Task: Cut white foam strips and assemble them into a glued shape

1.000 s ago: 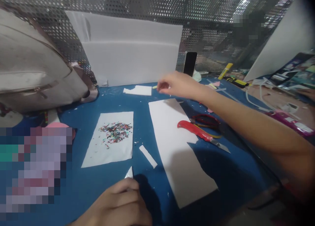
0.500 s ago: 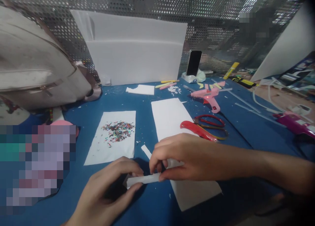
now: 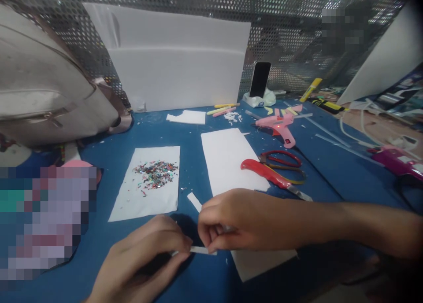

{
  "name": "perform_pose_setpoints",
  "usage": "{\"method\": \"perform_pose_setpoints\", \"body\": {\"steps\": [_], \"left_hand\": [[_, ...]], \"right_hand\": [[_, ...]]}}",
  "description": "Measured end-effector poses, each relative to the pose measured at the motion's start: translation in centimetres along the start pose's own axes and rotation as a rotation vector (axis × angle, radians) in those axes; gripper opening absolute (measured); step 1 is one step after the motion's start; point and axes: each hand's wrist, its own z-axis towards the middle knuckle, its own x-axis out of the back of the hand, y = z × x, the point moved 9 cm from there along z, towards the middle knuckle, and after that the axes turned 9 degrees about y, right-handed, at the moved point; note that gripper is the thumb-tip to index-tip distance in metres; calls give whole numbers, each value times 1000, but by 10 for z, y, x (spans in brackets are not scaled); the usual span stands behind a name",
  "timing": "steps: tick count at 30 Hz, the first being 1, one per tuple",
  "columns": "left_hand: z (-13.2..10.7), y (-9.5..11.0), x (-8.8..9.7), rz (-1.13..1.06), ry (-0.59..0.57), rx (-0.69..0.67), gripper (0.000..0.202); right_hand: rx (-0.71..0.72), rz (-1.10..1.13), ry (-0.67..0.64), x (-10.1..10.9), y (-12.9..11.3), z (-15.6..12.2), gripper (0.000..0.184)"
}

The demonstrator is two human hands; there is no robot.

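Between my two hands, low over the blue table, is a narrow white strip (image 3: 199, 250), paper or thin foam; I cannot tell which. My left hand (image 3: 148, 250) pinches its left end between thumb and fingers. Thumb and curled fingers of my right hand (image 3: 228, 223) pinch it near its right end. A second white strip (image 3: 194, 201) lies just beyond my right fingers, partly hidden. Under and behind my right hand is a white sheet (image 3: 228, 157). A red-handled knife (image 3: 267, 173) and red-handled scissors (image 3: 282, 160) lie at that sheet's right side.
A white paper (image 3: 125, 206) bearing colourful small bits lies left of centre. A pink glue gun (image 3: 279, 129) rests at the back right, near a propped phone (image 3: 260, 79). A pale backpack (image 3: 49, 87) stands at the left; a large white board (image 3: 178, 78) leans against the mesh behind.
The white strip has turned so that it looks thinner, and sits slightly lower. My right hand has moved a little left and down. The view has shifted slightly.
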Motion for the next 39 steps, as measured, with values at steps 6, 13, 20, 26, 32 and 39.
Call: {"method": "perform_pose_setpoints", "body": {"steps": [6,13,20,26,32,39], "left_hand": [[0,-4,0,-51,7,45,16],[3,-15,5,-112,30,122,15],[3,-28,11,-42,67,191,19],[3,-30,11,-30,125,240,18],[-8,-44,15,26,85,354,21],[5,-33,2,93,-161,54,32]], "right_hand": [[67,-92,-23,-1,-5,0,6],[4,-43,103,22,-2,-2,7],[5,-35,217,35,2,-7,11],[3,-30,248,35,9,-4,15],[43,-67,174,29,8,-3,16],[52,-132,194,28,13,-5,15]]}}
